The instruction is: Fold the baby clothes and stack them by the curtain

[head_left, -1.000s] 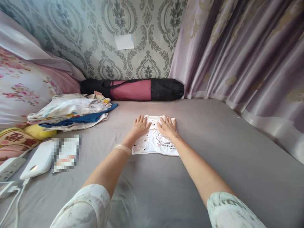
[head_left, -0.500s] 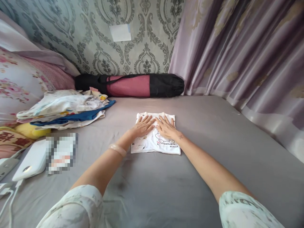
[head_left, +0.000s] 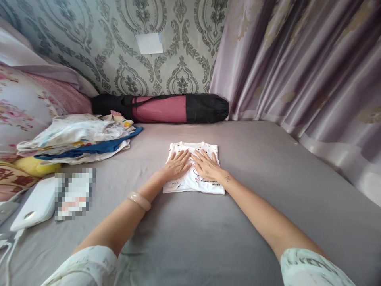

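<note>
A small white printed shirt (head_left: 208,185), with lettering and a drawing on its front, lies folded into a near square on the grey bed sheet (head_left: 190,238). My left hand (head_left: 177,165) rests flat on its left half, fingers spread. On the right half lies my right hand (head_left: 207,165), also flat with its fingers apart. The two hands almost meet at the middle of the shirt and cover part of its print. The neckline shows beyond my fingertips. A pale bangle (head_left: 139,201) sits on my left forearm.
A pile of clothes (head_left: 80,137) lies at left beside a floral pillow (head_left: 20,107). Against the patterned wall rests a black and pink rolled bag (head_left: 160,109). A white device with a cable (head_left: 35,204) and a blurred-out item (head_left: 76,194) are at lower left. Curtains (head_left: 282,59) hang at right.
Both hands have slid slightly toward me over the shirt, uncovering more of its upper edge. The view has shifted a little. The shirt stays in its place.
</note>
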Demonstrator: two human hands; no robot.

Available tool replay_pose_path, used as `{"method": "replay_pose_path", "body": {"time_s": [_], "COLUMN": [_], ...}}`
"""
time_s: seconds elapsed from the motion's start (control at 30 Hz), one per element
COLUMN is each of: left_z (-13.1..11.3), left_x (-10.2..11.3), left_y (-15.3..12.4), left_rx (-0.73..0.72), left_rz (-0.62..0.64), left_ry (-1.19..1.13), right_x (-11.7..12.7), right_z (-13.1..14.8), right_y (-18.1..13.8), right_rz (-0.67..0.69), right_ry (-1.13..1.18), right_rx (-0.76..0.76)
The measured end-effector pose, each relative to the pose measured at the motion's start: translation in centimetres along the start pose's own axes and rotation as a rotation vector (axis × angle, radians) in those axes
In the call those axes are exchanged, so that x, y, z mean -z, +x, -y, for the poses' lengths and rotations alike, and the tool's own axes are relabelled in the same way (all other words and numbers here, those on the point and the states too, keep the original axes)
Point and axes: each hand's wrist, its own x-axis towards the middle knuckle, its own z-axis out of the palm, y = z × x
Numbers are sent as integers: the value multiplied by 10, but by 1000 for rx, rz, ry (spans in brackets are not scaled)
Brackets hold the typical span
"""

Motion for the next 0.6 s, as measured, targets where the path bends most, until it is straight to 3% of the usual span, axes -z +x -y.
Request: {"method": "replay_pose_path", "body": {"time_s": [0.2,0.37,0.47,0.6], "left_z": [2,-15,-24,-27], "left_x": [2,6,7,5], "left_y": [-1,-38,-61,-71], "left_rx": [-1,-40,-136,-149], "left_rz": [3,-56,0,65], "left_ry": [-10,49,31,7], "right_x": [4,5,0,-6], "right_z": [-1,8,14,17], "right_y": [-1,-34,-53,-60], "right_rz": [13,-18,3,15], "right_ry": [24,25,24,17], "right_rx": [-7,43,106,104]}}
